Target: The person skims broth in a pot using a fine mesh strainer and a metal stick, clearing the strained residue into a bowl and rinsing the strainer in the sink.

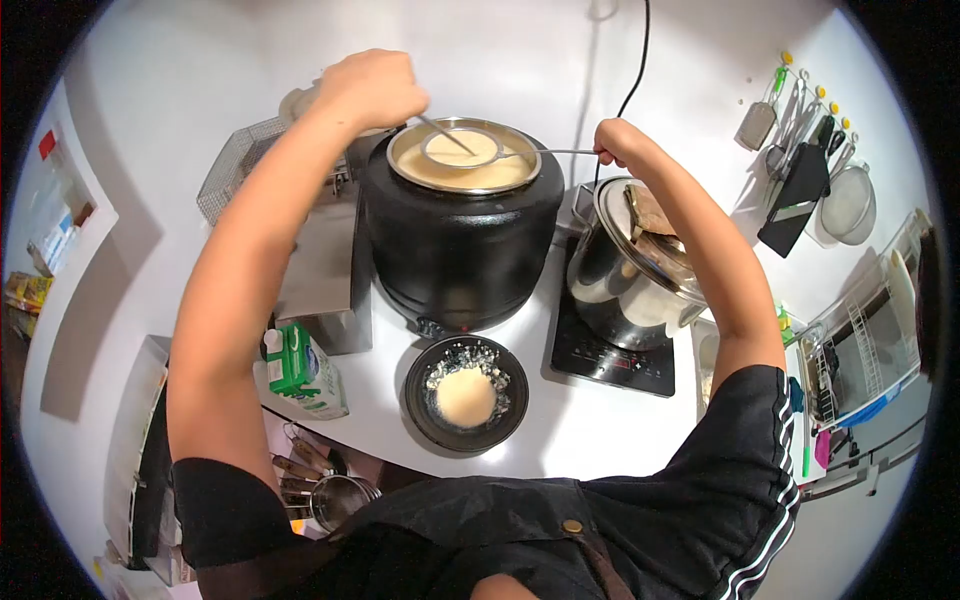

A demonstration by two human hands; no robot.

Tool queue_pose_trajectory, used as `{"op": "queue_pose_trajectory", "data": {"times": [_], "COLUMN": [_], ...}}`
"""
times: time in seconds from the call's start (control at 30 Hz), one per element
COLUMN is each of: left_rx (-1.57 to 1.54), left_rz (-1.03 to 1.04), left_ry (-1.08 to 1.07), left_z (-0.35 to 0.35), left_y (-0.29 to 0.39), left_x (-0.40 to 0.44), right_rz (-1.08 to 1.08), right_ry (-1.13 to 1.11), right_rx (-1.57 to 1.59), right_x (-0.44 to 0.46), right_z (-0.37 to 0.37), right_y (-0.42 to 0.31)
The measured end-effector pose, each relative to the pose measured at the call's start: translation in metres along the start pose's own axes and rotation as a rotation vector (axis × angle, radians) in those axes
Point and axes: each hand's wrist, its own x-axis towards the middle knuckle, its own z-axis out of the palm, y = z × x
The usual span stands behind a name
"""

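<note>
My right hand [622, 145] is closed round the long thin handle of a round strainer [498, 154], which lies in the top of a black soup kettle [460, 255]. Pale yellow liquid [410, 165] fills the kettle near its rim and shows inside the strainer too. In my left hand [372, 88] is a thin metal-handled utensil [440, 130]; its far end dips into the liquid in the strainer, so its kind is hidden. In front of the kettle stands a dark bowl [415, 400] holding pale liquid and whitish lumps.
At right, a lidded steel pot [600, 285] sits on a black induction cooker [610, 372]. A green-and-white carton [308, 370] stands left of the bowl. A wire basket [240, 165] is behind my left arm. Utensils and a sieve [848, 205] hang on the right wall.
</note>
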Motion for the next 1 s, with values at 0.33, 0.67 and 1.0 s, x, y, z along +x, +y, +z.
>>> {"op": "queue_pose_trajectory", "data": {"times": [0.33, 0.67, 1.0], "left_rx": [-0.020, 0.082, 0.030], "left_rz": [-0.028, -0.066, 0.005], "left_ry": [0.161, 0.107, 0.321], "left_z": [0.003, 0.006, 0.015], "left_y": [-0.010, 0.005, 0.016], "left_x": [0.004, 0.009, 0.015], "right_rz": [-0.010, -0.007, -0.007], "right_ry": [0.004, 0.002, -0.007], "right_rx": [-0.004, 0.025, 0.018], "right_x": [0.004, 0.003, 0.004], "right_z": [-0.002, 0.002, 0.004], "right_y": [0.006, 0.004, 0.000]}}
